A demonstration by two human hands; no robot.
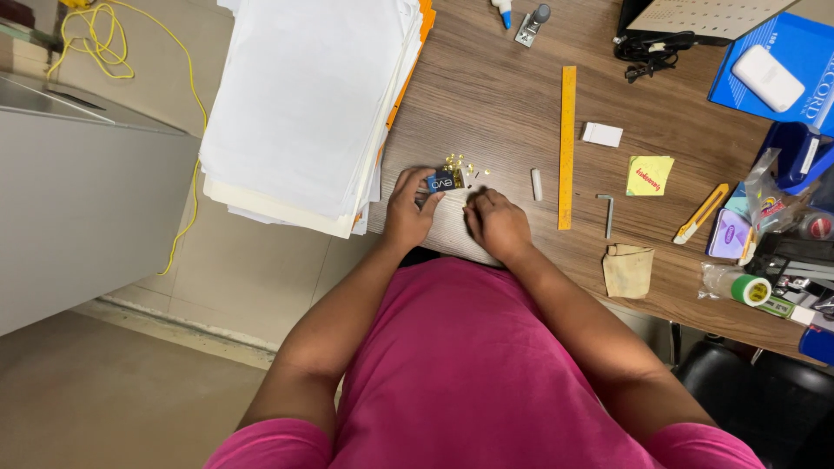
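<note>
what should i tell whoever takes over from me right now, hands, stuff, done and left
Left hand: holds a small dark box at the desk edge, just right of the tall paper stack.
Right hand: fingers down on the wooden desk, pinching at small bits beside the box; whether it grips one is too small to tell.
Things: small gold pieces lie scattered just beyond the box. A yellow ruler and a small white cylinder lie to the right.
Done: nothing can be confirmed; the box's contents are not visible.
Left: the loose gold pieces are on the desk, outside the box.
</note>
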